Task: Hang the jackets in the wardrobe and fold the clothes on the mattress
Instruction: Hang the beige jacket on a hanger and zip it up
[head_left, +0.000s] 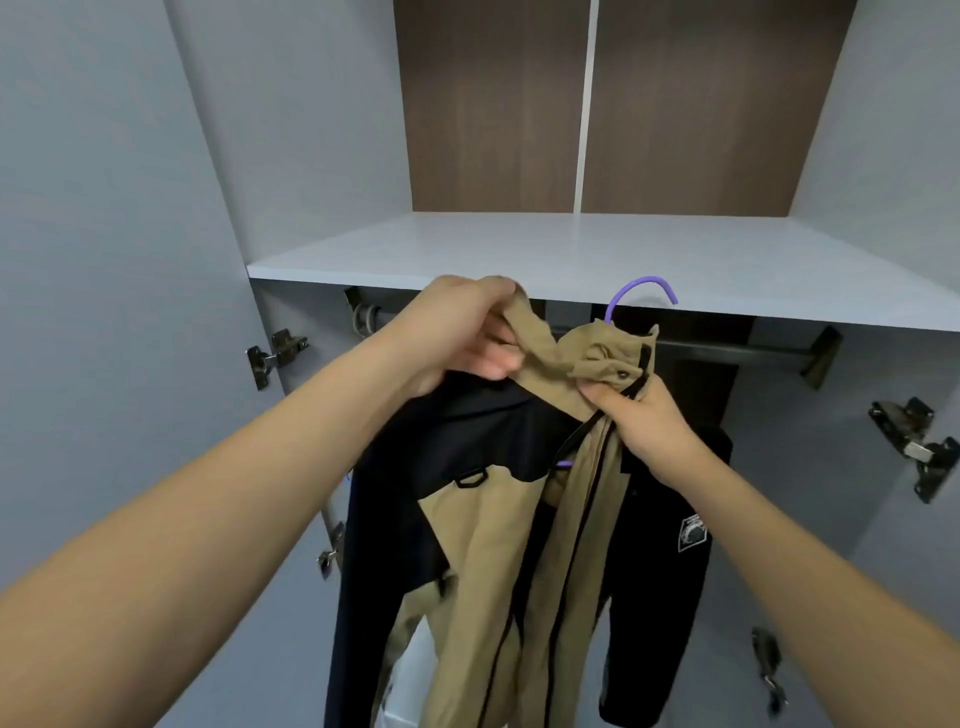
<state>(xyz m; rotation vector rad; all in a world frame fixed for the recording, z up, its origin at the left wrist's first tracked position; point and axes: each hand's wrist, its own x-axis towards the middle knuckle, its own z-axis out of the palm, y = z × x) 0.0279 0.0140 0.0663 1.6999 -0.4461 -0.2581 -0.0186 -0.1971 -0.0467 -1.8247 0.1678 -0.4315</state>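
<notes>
Both hands up at wardrobe rail (737, 349). Left hand (457, 332) grips tan-and-black jacket (498, 519) collar; right hand (641, 415) pinches front. Purple hanger hook (641, 291) unhooked: raise hook over rail, keep shoulders seated.

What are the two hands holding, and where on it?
Both grip the tan and black jacket on its purple hanger: the left hand bunches the tan collar fabric, the right hand pinches the front edge by the zip.
</notes>
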